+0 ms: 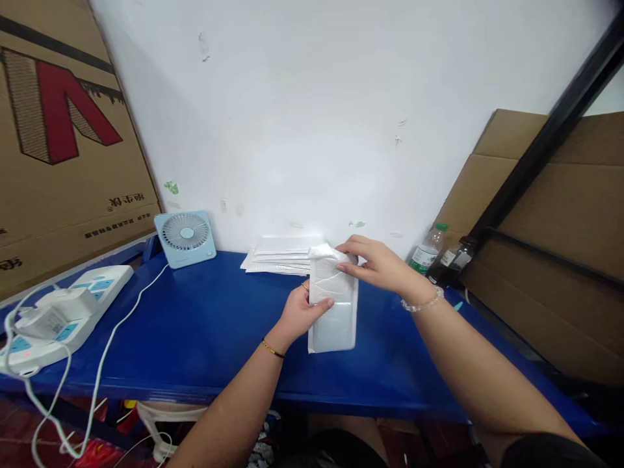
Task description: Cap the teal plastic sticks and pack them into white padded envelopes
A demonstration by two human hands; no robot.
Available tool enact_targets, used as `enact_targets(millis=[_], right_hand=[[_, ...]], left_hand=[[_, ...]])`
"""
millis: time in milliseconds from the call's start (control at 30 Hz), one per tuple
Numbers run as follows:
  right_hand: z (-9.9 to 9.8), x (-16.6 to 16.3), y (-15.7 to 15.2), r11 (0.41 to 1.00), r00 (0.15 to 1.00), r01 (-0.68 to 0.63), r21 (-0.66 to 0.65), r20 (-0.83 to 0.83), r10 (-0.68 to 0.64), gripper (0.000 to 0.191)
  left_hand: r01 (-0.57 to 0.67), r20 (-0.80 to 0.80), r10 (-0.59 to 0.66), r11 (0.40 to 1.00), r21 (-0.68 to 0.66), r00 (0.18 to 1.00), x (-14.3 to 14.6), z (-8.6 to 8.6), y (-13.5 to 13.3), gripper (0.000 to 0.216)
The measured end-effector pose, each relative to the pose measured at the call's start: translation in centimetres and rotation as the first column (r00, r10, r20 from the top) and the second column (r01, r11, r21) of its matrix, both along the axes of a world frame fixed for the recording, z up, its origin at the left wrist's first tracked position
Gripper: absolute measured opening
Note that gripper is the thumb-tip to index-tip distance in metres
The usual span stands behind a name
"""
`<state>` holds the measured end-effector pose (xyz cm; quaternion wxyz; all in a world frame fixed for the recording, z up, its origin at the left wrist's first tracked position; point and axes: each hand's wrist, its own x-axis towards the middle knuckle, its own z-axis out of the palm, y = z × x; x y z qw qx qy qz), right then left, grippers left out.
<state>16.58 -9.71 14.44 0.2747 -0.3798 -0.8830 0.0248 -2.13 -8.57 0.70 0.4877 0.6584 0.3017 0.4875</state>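
A white padded mailer (333,328) is held upright over the blue table, its lower part smooth and its upper part creased. My left hand (305,308) grips its left edge, with the thumb lying across the front and the other fingers hidden behind. At the top right corner, my right hand (373,261) pinches the mailer between thumb and fingers. Just behind it lies a stack of flat white padded mailers (277,253) against the wall. Whether anything is inside the held mailer cannot be seen.
The blue table (195,331) carries a light blue fan (186,239) and a white power strip (92,305) with plugs and loose cables at left. Two bottles, a green-capped bottle (428,250) and a dark bottle (451,261), stand at right. Cardboard (550,260) flanks the right side.
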Motion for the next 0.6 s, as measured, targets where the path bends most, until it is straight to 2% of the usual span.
enact_targets(millis=[100,167,267,400,467,500,600], right_hand=[[1.1,0.9,0.0,0.993,0.999,0.044,-0.108,0.018,-0.042,0.035],[1.8,1.5,0.0,0.964,0.996,0.079,-0.254,0.07,-0.063,0.044],[2.4,1.8,-0.4,0.894,0.985,0.128,-0.428,0.159,-0.065,0.054],[2.4,1.8,-0.6,0.878,0.986,0.132,-0.46,0.156,-0.066,0.049],[2.1,2.7,0.0,0.836,0.978,0.19,-0.515,0.173,-0.116,0.048],[1.8,3.6,0.6,0.803,0.969,0.242,-0.545,0.182,-0.168,0.048],[-0.1,7.7,3.3,0.723,0.893,0.419,-0.549,0.106,-0.437,0.047]], left_hand=[[0.153,0.043,-0.15,0.986,-0.068,0.988,-0.1,0.1,-0.2,0.038],[0.206,0.056,-0.202,0.975,-0.078,0.978,-0.2,0.2,-0.3,0.038],[0.228,0.053,-0.224,0.97,-0.08,0.973,0.0,0.4,-0.5,0.039],[0.213,0.071,-0.208,0.973,-0.084,0.976,0.5,0.1,-0.5,0.04],[0.147,0.103,-0.142,0.988,-0.043,0.985,0.7,-0.2,-0.2,0.044],[0.071,0.118,-0.069,0.997,-0.015,0.991,0.7,-0.4,0.1,0.046],[-0.213,0.111,0.209,0.977,0.023,0.971,0.5,-0.8,1.0,0.048]])
